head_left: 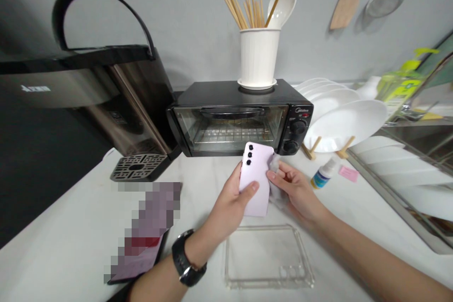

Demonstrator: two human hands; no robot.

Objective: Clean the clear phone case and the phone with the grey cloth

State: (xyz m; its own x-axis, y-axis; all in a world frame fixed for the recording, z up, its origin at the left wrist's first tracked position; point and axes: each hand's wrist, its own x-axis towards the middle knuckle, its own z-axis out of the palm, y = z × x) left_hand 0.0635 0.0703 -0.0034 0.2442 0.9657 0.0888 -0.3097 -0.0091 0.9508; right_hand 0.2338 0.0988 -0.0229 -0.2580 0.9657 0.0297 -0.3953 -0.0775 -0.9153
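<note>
A light pink phone stands nearly upright above the counter, its back with three camera lenses facing me. My left hand is closed round its left edge, thumb across the back. At the phone's right edge, my right hand pinches a greyish, thin cloth against the side. Just below the hands a clear phone case lies flat on the white counter. To the left lies a dark-edged device, its face mostly pixelated.
A black toaster oven carries a white cup of chopsticks. At left stands a large dispenser. Rightward are racked white plates, a small spray bottle, a pink packet and a sink.
</note>
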